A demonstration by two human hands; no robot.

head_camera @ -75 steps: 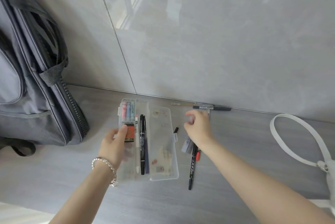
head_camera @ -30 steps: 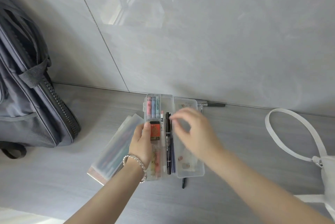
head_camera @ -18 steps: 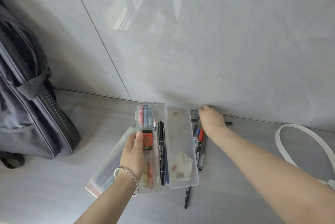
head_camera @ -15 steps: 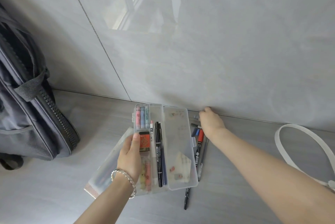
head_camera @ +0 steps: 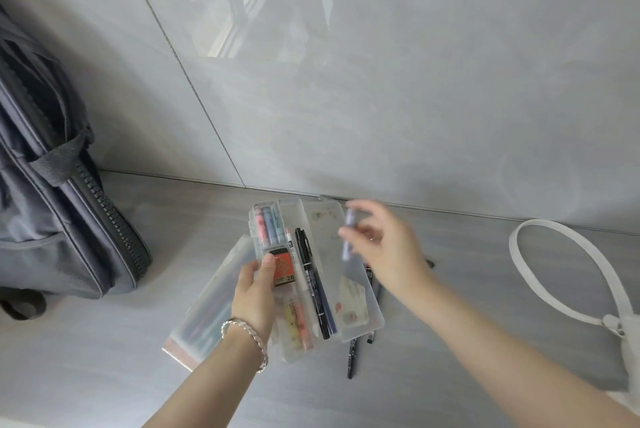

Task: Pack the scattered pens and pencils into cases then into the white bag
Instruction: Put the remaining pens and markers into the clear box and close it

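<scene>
A clear plastic pencil case [head_camera: 291, 209] is open, held up by my left hand [head_camera: 254, 292], thumb on an orange lead box [head_camera: 283, 266]. Inside lie a black marker [head_camera: 313, 283], a white pen and coloured sticks [head_camera: 266, 228]. My right hand [head_camera: 388, 251] hovers over the case's open lid [head_camera: 360, 320], blurred, pinching a pale purple pen [head_camera: 348, 237]. Several loose pens [head_camera: 353, 356] lie on the floor under and right of the case. A second clear case [head_camera: 211, 303] lies shut on the floor to the left. The white bag [head_camera: 627, 330] sits at the right edge.
A grey backpack [head_camera: 52, 205] leans against the tiled wall at the left. The white bag's loop handle [head_camera: 568, 268] lies on the grey floor to the right. The wall [head_camera: 381, 81] rises just behind the case.
My right hand left the foot of the wall and came back over the open case, now holding a pale purple pen. My left hand keeps the case raised.
</scene>
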